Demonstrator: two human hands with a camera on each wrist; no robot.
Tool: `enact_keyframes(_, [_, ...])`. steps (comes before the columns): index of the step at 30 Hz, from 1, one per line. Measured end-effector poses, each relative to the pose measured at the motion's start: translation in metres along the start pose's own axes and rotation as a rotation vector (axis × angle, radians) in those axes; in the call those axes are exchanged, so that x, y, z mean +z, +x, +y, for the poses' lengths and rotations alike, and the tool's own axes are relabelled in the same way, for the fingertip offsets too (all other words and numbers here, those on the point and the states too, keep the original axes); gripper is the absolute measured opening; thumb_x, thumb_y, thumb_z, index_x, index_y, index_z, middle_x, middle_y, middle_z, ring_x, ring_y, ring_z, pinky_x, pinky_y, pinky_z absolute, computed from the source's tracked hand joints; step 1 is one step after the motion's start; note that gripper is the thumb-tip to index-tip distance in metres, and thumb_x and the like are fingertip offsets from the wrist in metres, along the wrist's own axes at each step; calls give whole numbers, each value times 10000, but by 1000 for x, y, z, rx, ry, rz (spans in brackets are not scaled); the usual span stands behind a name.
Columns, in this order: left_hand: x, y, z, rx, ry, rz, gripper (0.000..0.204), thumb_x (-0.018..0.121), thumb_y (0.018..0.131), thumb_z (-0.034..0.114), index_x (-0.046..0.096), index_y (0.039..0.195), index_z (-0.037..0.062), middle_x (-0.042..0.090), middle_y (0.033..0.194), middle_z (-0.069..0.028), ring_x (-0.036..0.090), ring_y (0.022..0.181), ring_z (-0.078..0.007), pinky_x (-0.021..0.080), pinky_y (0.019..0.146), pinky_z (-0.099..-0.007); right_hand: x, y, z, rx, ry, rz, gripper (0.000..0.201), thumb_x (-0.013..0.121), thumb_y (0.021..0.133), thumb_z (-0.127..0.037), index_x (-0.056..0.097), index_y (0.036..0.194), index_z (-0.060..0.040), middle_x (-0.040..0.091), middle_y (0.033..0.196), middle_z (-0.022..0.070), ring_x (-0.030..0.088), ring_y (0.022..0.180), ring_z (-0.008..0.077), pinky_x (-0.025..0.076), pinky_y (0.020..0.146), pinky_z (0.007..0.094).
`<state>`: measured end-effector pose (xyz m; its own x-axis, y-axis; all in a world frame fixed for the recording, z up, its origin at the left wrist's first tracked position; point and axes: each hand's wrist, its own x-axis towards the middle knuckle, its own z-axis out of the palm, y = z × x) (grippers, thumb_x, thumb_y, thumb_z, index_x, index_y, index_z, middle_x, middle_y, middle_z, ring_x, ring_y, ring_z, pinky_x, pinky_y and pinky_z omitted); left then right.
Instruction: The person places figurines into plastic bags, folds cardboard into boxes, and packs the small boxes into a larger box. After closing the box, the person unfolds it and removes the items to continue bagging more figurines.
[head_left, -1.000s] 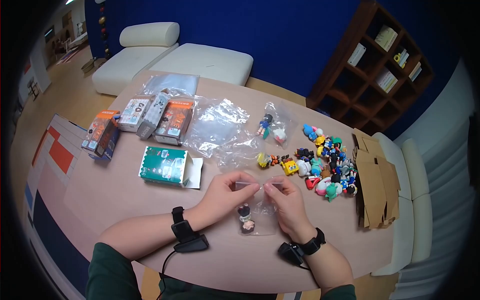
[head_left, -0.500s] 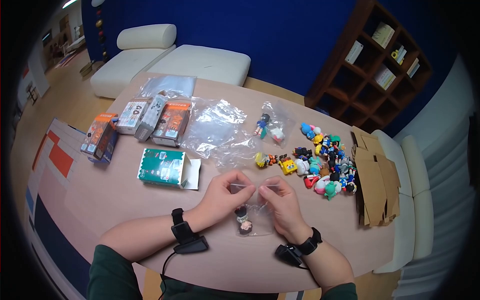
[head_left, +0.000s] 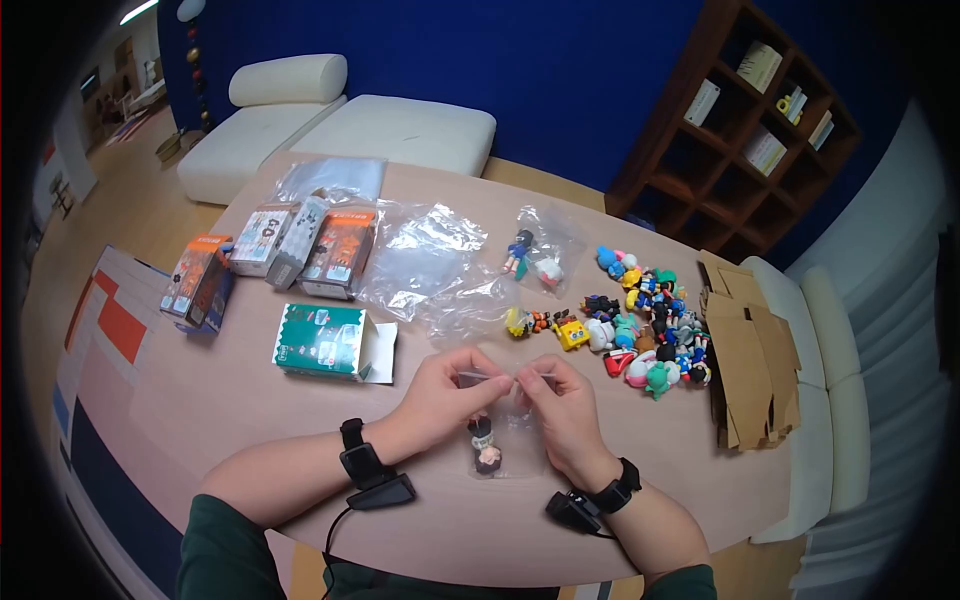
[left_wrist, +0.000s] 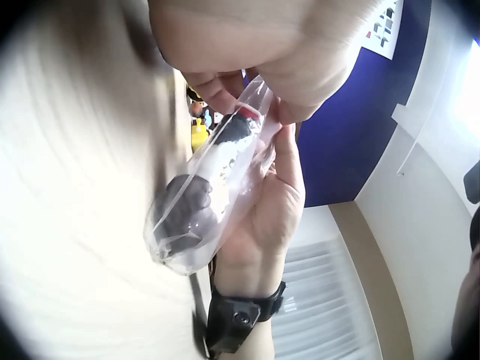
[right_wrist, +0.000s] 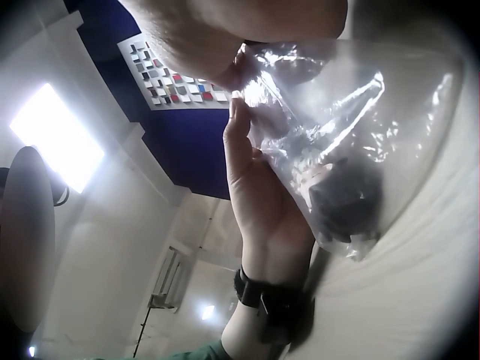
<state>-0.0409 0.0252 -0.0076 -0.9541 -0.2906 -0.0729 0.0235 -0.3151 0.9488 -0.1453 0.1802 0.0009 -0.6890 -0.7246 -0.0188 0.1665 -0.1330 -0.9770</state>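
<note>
A clear plastic bag (head_left: 520, 440) hangs at the near middle of the table, its top edge pinched between both hands. Inside it a small dark-haired figure (head_left: 486, 452) lies head down, toward the person. The left hand (head_left: 447, 392) grips the bag's upper left edge, thumb on top; the right hand (head_left: 568, 412) pinches the upper right edge, its thumb close to the other. In the left wrist view the figure's dark head (left_wrist: 184, 214) shows through the film of the bag. The right wrist view shows the dark head (right_wrist: 346, 199) low in the bag.
An open green box (head_left: 322, 342) lies left of the hands, with several boxes (head_left: 338, 252) behind it. Empty clear bags (head_left: 425, 250) cover the middle back. A bagged pair of figures (head_left: 520, 252), several loose figures (head_left: 655, 325) and flattened cardboard (head_left: 752, 350) are to the right.
The two thumbs have drawn closer together at the bag's top edge. The hands otherwise keep nearly the same place, and the whole head view has shifted slightly.
</note>
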Motion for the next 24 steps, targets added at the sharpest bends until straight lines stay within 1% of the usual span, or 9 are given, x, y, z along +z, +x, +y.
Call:
enact_keyframes(4, [1, 2, -2, -14, -2, -55, 186, 712, 969, 141, 654, 1110, 35, 686, 846, 4, 621, 718, -49, 484, 613, -203, 1, -3, -3, -92, -76, 18, 143, 661, 1012, -190, 633, 1017, -49, 638, 837, 4, 579, 744, 60, 464, 652, 212])
enact_keyframes(7, [3, 0, 1, -89, -250, -290, 491, 663, 986, 72, 434, 1418, 21, 647, 1157, -64, 646, 1040, -124, 544, 887, -291, 1, -5, -15, -52, 13, 90, 148, 648, 1021, -206, 611, 1005, -64, 609, 771, 2, 550, 656, 59, 443, 577, 212])
enact_keyframes(11, [6, 4, -5, -85, -117, -326, 515, 683, 965, 43, 437, 1417, 28, 639, 1173, -66, 649, 1034, -124, 551, 892, -280, -6, 6, -32, -196, 192, 291, 153, 627, 1033, -222, 594, 1025, -73, 567, 742, -5, 516, 595, 71, 417, 523, 223])
enact_keyframes(13, [3, 5, -4, -129, -74, -320, 517, 689, 958, 35, 443, 1412, 32, 641, 1164, -61, 648, 1036, -122, 552, 895, -275, -13, 11, -25, -99, 239, 323, 261, 548, 1069, -324, 592, 1026, -71, 571, 779, 0, 534, 630, 90, 449, 571, 257])
enact_keyframes(14, [0, 6, -6, -98, -68, -256, 508, 694, 954, 34, 451, 1401, 31, 642, 1156, -60, 648, 1031, -118, 555, 883, -271, -18, 13, -20, -110, 245, 327, 261, 548, 1069, -324, 592, 1026, -71, 571, 779, 0, 534, 630, 90, 449, 571, 257])
enact_keyframes(16, [0, 6, -4, -47, -82, -128, 518, 697, 950, 32, 438, 1398, 47, 656, 1118, -66, 655, 1009, -113, 557, 839, -257, -26, 17, -9, 86, 409, 181, 423, 418, 1096, -452, 587, 1054, -67, 579, 835, 10, 559, 710, 116, 480, 661, 289])
enact_keyframes(19, [-3, 6, 6, 13, -147, -28, 577, 649, 945, -26, 383, 1441, 101, 665, 1135, -86, 663, 1042, -140, 553, 878, -266, -29, 22, 1, 198, 518, 184, 537, 312, 1100, -521, 578, 1105, -54, 585, 864, 29, 568, 768, 140, 486, 729, 302])
enact_keyframes(23, [-3, 14, 33, 180, -49, 132, 434, 632, 961, 4, 389, 1296, 136, 669, 1131, -107, 651, 958, -112, 520, 744, -231, -37, 24, 11, 102, 416, 12, 545, 313, 1101, -515, 566, 1149, -35, 593, 899, 45, 574, 811, 142, 487, 753, 295])
enact_keyframes(24, [1, 19, 42, 221, -67, 197, 308, 623, 974, 27, 422, 1186, 126, 664, 1125, -92, 637, 927, -98, 494, 702, -227, -37, 23, 9, 105, 388, -31, 548, 313, 1102, -513, 566, 1156, -30, 595, 900, 49, 579, 818, 143, 490, 762, 299])
